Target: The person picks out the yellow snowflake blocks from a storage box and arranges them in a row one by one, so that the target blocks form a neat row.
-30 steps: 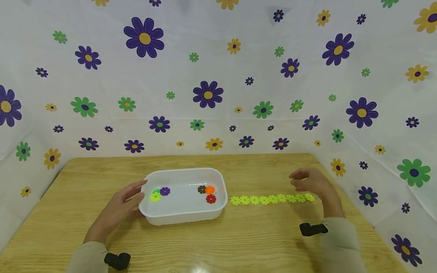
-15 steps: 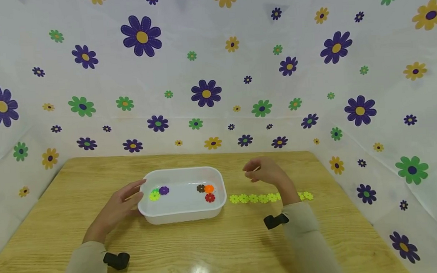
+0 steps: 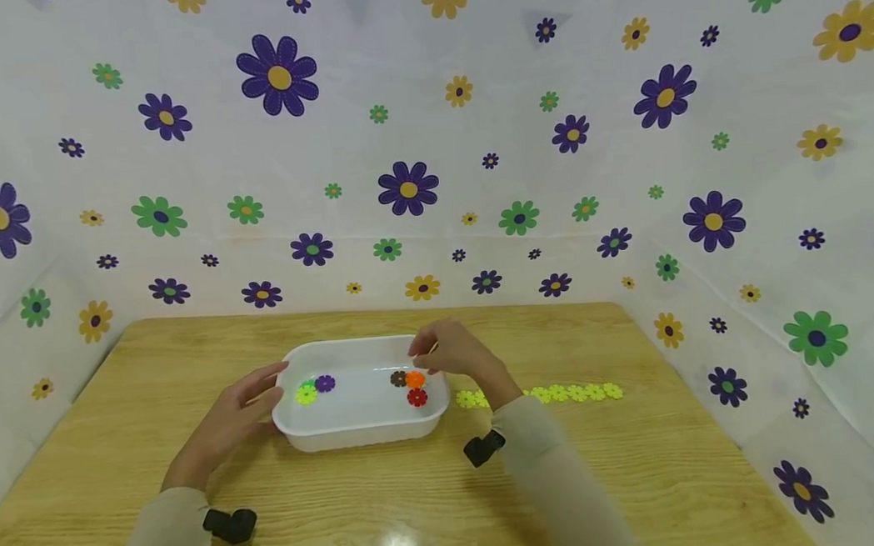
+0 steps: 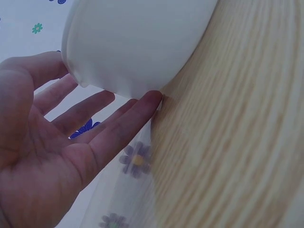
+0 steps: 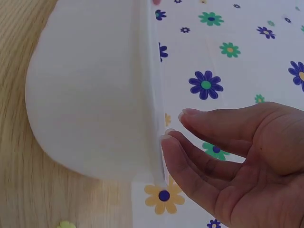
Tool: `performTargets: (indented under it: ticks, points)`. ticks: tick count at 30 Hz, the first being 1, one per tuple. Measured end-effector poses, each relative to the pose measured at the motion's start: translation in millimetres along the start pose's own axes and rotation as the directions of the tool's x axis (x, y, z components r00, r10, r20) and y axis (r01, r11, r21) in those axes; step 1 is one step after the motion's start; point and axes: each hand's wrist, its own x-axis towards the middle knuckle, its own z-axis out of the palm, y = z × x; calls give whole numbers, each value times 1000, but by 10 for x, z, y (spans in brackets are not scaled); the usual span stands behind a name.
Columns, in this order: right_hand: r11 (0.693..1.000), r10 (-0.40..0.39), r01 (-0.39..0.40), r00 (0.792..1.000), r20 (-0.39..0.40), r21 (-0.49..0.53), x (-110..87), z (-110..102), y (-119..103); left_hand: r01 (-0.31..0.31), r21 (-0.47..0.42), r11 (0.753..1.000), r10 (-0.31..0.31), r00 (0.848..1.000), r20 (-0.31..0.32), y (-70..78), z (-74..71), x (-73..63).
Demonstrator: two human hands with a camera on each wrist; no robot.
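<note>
My left hand [image 3: 228, 419] rests at the left end of a white plastic tub [image 3: 364, 436]. In the left wrist view its fairly straight fingers [image 4: 118, 128] lie against the tub's outer wall, near the tabletop. Above the tub's right rim is my right hand [image 3: 457, 354], with thumb and fingers apart and nothing between them. Inside the tub, flower-shaped plastic discs sit in two groups. Yellow-green [image 3: 306, 394], purple [image 3: 325, 383] and partly hidden green ones are at the left; brown [image 3: 399, 379], orange [image 3: 415, 379] and red [image 3: 417, 398] ones are at the right.
A straight row of yellow-green flower discs [image 3: 575, 393] lies on the wooden table [image 3: 331, 513] to the right of the tub, partly covered by my right wrist. A white cloth with printed flowers [image 3: 339, 145] hangs behind the table and at both sides.
My right hand has moved left from the far end of the disc row to above the tub's right rim. The left hand stays at the tub's left end.
</note>
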Motion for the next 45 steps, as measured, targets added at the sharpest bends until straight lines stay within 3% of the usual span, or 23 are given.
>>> performTargets:
  ticks: [6,14,19,27,37,45]
  points:
    - [997,-67,68,997,24,-44,149,248,-157,-5,-6,1000,5,1000,2,8,-2,-12]
    - [999,-30,30,998,59,-14,321,583,-332,-3,-7,1000,3,1000,6,1,1,-9]
    - [999,-49,48,997,68,10,454,773,-428,3,-2,1000,-3,1000,6,10,-12,-6]
    - [990,-99,104,993,62,-91,601,1046,-586,6,-7,1000,-6,1000,12,15,-14,-19]
    - [980,-144,149,989,42,-135,697,1257,-747,-42,-46,998,43,999,26,-28,-12,-1]
    - [953,-126,129,992,30,-274,675,1365,-842,-56,-57,997,58,998,34,-24,-8,2]
